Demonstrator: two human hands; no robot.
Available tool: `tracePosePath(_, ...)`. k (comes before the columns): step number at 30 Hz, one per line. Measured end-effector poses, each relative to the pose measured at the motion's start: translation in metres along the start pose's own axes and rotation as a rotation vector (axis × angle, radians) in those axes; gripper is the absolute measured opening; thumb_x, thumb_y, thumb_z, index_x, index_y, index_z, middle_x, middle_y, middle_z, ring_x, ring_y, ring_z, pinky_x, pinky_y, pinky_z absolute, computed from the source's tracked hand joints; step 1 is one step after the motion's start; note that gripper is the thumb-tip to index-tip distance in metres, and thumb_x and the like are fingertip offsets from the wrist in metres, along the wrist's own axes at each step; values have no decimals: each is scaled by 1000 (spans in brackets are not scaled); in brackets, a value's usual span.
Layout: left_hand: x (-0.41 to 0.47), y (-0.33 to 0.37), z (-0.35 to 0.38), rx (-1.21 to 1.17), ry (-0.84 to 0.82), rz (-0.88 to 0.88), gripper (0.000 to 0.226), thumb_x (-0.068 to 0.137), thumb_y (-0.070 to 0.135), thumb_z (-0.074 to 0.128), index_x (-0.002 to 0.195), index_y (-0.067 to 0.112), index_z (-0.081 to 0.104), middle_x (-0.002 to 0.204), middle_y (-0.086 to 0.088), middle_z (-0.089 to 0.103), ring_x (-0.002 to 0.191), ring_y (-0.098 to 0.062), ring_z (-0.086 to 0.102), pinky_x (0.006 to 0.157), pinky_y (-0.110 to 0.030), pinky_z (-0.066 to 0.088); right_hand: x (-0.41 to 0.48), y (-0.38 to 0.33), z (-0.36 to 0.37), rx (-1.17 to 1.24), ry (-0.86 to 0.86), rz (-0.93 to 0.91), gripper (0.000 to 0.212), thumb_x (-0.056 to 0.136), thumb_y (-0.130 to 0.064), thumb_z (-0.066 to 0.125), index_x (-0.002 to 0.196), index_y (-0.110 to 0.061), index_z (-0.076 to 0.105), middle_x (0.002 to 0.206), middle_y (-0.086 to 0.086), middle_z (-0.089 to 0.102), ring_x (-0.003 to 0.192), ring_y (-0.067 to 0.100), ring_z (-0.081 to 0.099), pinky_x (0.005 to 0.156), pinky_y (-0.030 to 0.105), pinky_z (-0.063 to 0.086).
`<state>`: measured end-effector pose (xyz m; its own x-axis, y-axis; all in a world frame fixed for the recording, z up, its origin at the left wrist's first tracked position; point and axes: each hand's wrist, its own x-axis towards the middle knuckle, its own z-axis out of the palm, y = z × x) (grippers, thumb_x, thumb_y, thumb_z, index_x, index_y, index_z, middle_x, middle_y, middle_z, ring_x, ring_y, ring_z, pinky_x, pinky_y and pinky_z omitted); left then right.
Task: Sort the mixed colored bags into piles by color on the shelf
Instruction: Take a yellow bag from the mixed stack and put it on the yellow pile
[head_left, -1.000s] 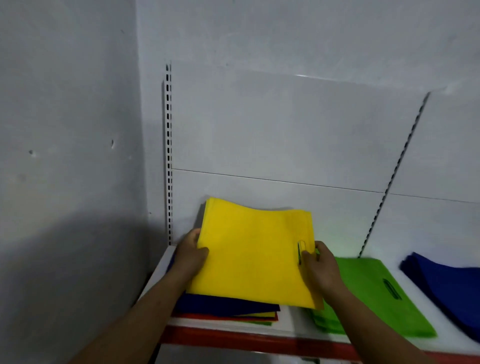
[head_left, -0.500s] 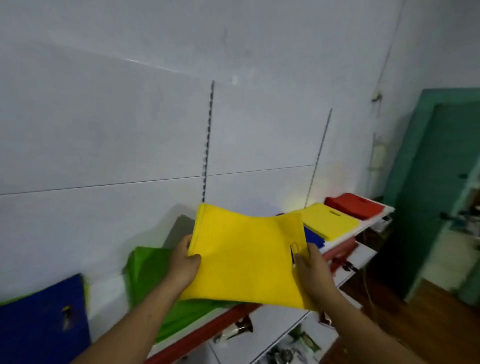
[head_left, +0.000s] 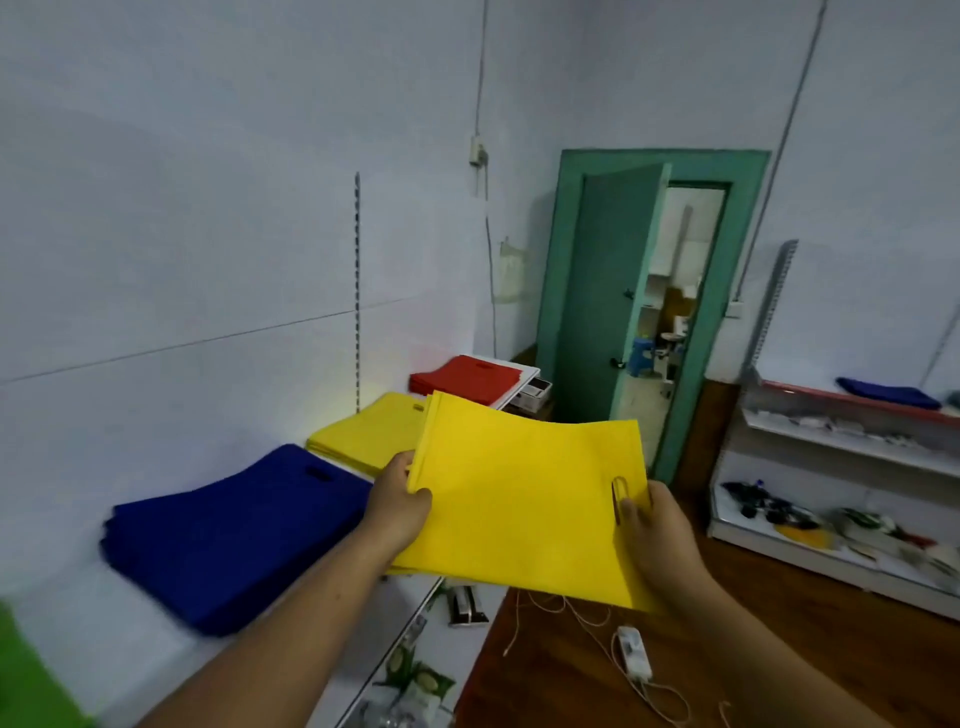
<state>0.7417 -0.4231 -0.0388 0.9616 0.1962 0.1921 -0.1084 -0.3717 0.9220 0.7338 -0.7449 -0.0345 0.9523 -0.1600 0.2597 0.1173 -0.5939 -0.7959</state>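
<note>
White wall panels back the long shelf (head_left: 119, 654), and a green door (head_left: 602, 312) stands ajar at the far end of the room.

The left hand (head_left: 397, 501) has its fingers (head_left: 417, 498) pinching the near left edge of the yellow bag (head_left: 524, 504), thumb on top and the rest tucked underneath where I cannot see them. The right hand (head_left: 657, 530) pinches the opposite edge the same way, its thumb lying just beside the cut-out handle slot. Between the two grips the bag hangs flat and fairly taut in the air, out past the shelf's front edge and partly over the wooden floor (head_left: 779, 649).

Just beyond the left hand the yellow pile (head_left: 363, 436) lies on the shelf, between the blue pile (head_left: 234, 525) on the near side and the red pile (head_left: 465, 382) farther along. A strip of green (head_left: 26, 675) shows at the near end.

To my eye the job now is to land this bag on the yellow pile. It should go forward and left while stretched flat, with its slot end toward the red pile as the pile's own slot lies. The edges want squaring, and both pinches should let go together so that nothing slides off the front.
</note>
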Motion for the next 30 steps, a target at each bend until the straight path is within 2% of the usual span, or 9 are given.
tracePosePath(3, 43, 8, 59, -2, -76, 19, 49, 93, 3, 52, 138, 22, 47, 121, -2, 62, 99, -24, 62, 76, -36, 50, 34, 37, -25, 18, 41, 66, 7, 105, -29, 47, 110, -24, 46, 99, 1, 57, 86, 19, 58, 68, 36, 44)
tracePosePath(7, 97, 8, 120, -10, -183, 35, 47, 95, 3, 49, 128, 36, 46, 110, 8, 63, 91, -25, 64, 79, -51, 54, 86, 81, -39, 14, 71, 113, 10, 104, -31, 47, 108, -22, 47, 99, 1, 57, 87, 20, 58, 70, 38, 47)
tracePosePath(10, 147, 0, 154, -23, -200, 39, 45, 94, 1, 49, 125, 35, 50, 108, 6, 66, 91, -28, 65, 79, -55, 54, 140, 102, -38, 3, 87, 121, 15, 104, -32, 48, 107, -18, 49, 97, 5, 57, 85, 22, 58, 68, 38, 46)
tracePosePath(12, 187, -6, 174, -46, -195, 32, 46, 94, 0, 49, 128, 31, 52, 105, 5, 67, 89, -30, 66, 77, -55, 55, 183, 111, -32, 4, 95, 128, 17, 104, -33, 47, 109, -17, 49, 98, 5, 57, 86, 22, 58, 66, 36, 44)
tracePosePath(15, 254, -12, 194, -74, -178, 29, 50, 92, -2, 48, 132, 27, 51, 107, 6, 66, 89, -24, 66, 72, -44, 55, 254, 120, -13, 21, 99, 129, 20, 104, -34, 48, 111, -16, 51, 97, 4, 58, 87, 22, 58, 67, 36, 43)
tracePosePath(19, 336, -16, 204, -53, -146, 26, 49, 91, -2, 48, 128, 29, 50, 111, 4, 64, 96, -21, 63, 78, -43, 54, 344, 127, 20, 48, 92, 137, 34, 105, -38, 46, 121, -9, 53, 98, 4, 57, 88, 25, 56, 68, 34, 41)
tracePosePath(21, 369, -22, 203, -28, -134, 18, 50, 91, -2, 48, 128, 31, 50, 112, 4, 64, 95, -22, 63, 78, -48, 55, 382, 128, 38, 78, 65, 140, 38, 106, -40, 41, 128, -11, 52, 110, 6, 58, 102, 32, 57, 81, 40, 45)
tracePosePath(24, 408, -31, 193, -3, -104, 2, 51, 89, -4, 48, 127, 31, 53, 112, 4, 65, 95, -24, 64, 80, -55, 54, 433, 121, 63, 133, 33, 158, 36, 108, -32, 38, 136, -13, 51, 124, 6, 57, 113, 28, 54, 99, 47, 43)
tracePosePath(30, 456, -52, 145, 18, 117, -22, 57, 71, 12, 47, 125, 27, 58, 113, -2, 70, 91, -26, 67, 72, -47, 55, 529, 95, 141, 202, -167, 28, 29, 106, -30, 44, 130, -19, 57, 119, 2, 61, 106, 24, 58, 98, 52, 47)
